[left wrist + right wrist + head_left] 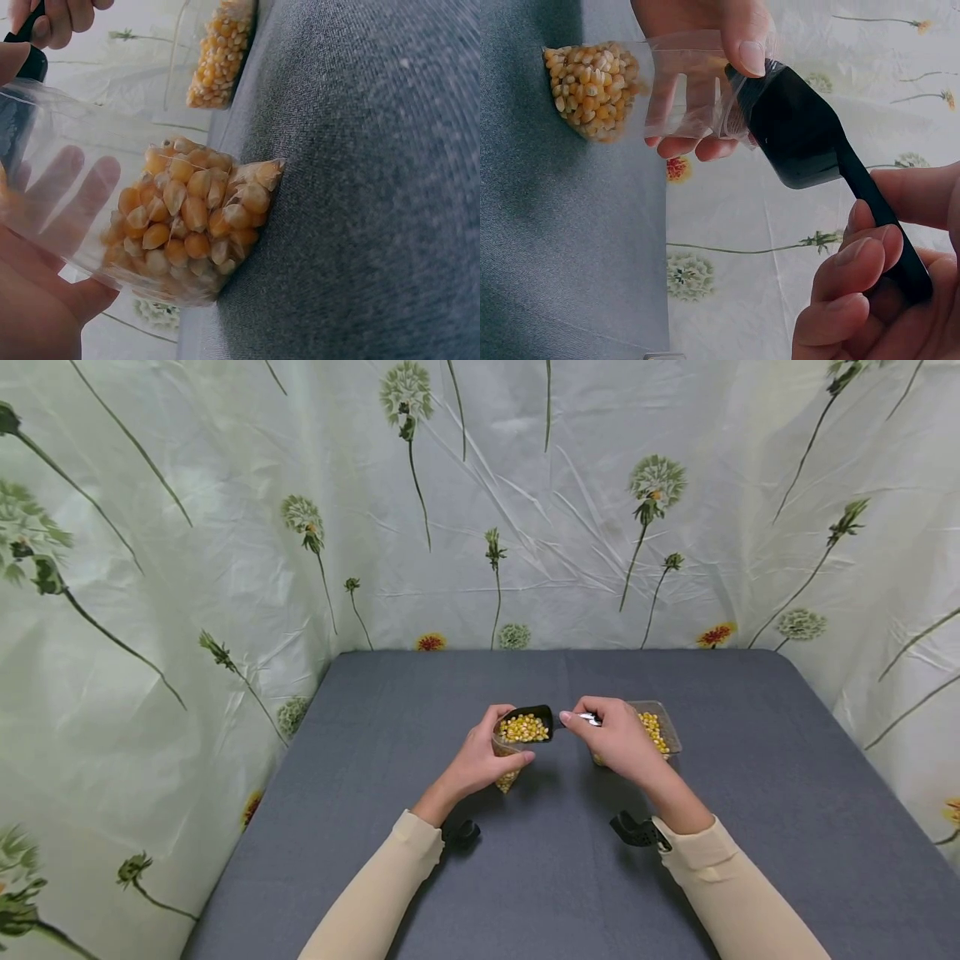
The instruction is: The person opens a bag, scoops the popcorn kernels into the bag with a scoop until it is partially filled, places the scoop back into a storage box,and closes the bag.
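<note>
My left hand (pixel 480 760) grips a small clear plastic bag (pixel 508 766) partly filled with yellow corn kernels (pixel 187 214), its bottom resting on the grey table (pixel 525 877). My right hand (pixel 618 739) holds the handle of a black scoop (pixel 525 724) heaped with kernels, its bowl at the bag's mouth. In the right wrist view the scoop (pixel 799 135) tips against the bag's opening (pixel 697 90), with the left thumb on its rim. A clear tub of kernels (pixel 660 731) sits behind my right hand.
A floral plastic sheet (pixel 225 568) walls in the table on the left, back and right. Wrist cameras (pixel 637 829) sit on both cream sleeves. The grey cloth stretches bare toward me and to both sides.
</note>
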`<state>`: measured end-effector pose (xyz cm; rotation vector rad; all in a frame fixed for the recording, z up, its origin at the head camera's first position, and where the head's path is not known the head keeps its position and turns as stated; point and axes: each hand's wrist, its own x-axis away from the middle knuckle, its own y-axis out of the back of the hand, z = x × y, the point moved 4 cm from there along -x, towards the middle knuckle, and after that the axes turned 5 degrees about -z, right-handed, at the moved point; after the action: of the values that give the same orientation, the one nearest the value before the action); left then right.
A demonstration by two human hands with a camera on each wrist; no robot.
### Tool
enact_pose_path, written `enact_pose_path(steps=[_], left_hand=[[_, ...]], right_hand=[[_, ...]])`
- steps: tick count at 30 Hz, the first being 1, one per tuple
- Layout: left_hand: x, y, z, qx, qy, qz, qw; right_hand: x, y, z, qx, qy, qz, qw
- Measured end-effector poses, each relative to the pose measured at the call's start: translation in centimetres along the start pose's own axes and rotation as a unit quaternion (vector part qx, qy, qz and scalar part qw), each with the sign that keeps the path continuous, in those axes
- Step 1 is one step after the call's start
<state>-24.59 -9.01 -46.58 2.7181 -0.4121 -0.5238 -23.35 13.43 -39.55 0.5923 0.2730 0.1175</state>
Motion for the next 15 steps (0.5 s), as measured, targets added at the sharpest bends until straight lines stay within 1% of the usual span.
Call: enact_pose_path(steps=[5, 12, 15], left_hand=[[0.03, 0.04, 0.11, -0.011, -0.004, -0.004, 0.9999], [0.0, -0.14, 0.16, 0.002, -0.003, 0.002, 1.0], [-0.03, -0.1, 0.17, -0.004, -0.005, -0.004, 1.0]], right_hand=[[0.08, 0.0, 0.23, 0.008, 0.005, -0.004, 1.0], [0.11, 0.07, 0.3, 0.026, 0.01, -0.019, 0.999], [0.11, 0.02, 0.38, 0.035, 0.017, -0.027, 0.999]])
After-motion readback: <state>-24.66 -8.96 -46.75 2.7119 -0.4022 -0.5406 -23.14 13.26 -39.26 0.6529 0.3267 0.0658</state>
